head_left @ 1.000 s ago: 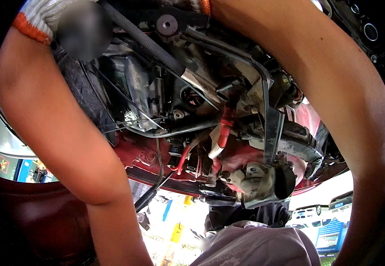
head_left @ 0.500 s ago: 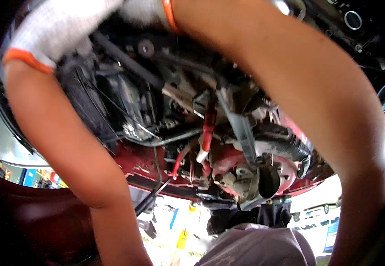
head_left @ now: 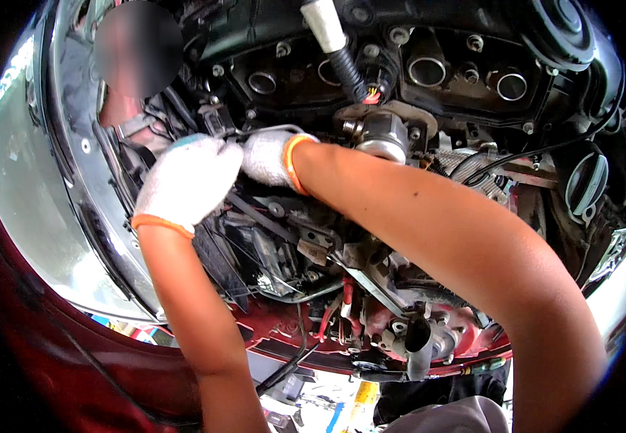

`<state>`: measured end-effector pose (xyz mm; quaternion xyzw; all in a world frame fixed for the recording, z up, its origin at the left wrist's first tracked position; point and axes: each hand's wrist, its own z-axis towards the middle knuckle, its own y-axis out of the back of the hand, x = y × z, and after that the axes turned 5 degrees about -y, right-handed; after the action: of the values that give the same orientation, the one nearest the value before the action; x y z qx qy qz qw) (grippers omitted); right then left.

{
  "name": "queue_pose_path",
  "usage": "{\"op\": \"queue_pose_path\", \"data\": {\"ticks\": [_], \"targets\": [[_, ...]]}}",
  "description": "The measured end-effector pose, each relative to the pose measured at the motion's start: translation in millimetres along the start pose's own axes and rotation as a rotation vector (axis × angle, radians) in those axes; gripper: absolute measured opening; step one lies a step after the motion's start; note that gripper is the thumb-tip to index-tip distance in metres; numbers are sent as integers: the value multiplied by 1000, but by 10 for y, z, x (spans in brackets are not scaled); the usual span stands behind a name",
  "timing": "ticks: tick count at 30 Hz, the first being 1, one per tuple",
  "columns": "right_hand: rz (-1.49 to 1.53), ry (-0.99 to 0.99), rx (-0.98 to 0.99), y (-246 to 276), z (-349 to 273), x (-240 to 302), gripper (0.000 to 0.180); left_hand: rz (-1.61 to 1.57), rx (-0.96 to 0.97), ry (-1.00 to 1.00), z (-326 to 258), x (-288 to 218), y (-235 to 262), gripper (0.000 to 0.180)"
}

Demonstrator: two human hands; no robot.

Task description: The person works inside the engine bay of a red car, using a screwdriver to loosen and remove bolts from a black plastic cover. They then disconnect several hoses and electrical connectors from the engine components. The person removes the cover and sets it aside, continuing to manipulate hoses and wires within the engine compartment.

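Note:
Both my hands wear white knit gloves with orange cuffs and meet deep in a car's engine bay. My left hand [head_left: 189, 179] is bent over with its fingers curled, close to a cluster of dark hoses and fittings. Almost touching it, my right hand [head_left: 270, 157] is rounded like a fist beside a thin metal pipe [head_left: 266, 130]. Whatever lies in either grip is hidden by the gloves. Right of my hands sits a round metal fitting [head_left: 384, 137] on a bracket. A corrugated black wiring sleeve [head_left: 347, 74] with a white-wrapped end hangs above it.
The dark engine top [head_left: 291, 65] has several round openings. A headlight [head_left: 60, 216] and red bodywork [head_left: 53, 346] border the left. Below my arms are a grey pipe end [head_left: 419, 345], a red-wrapped cable [head_left: 347, 292] and black hoses. A thin black cable [head_left: 536, 153] crosses the right side.
The view has shifted toward the engine top, so both gloves now show fully lower in the picture. My hands remain close together. The earlier frame is blurred.

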<state>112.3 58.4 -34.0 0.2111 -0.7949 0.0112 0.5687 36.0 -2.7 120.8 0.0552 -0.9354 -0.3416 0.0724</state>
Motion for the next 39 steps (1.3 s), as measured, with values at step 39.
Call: {"op": "queue_pose_path", "data": {"ticks": [39], "targets": [[158,47,7,38,-29,-32,29,-172,56,144,27,-147,205,42]]}}
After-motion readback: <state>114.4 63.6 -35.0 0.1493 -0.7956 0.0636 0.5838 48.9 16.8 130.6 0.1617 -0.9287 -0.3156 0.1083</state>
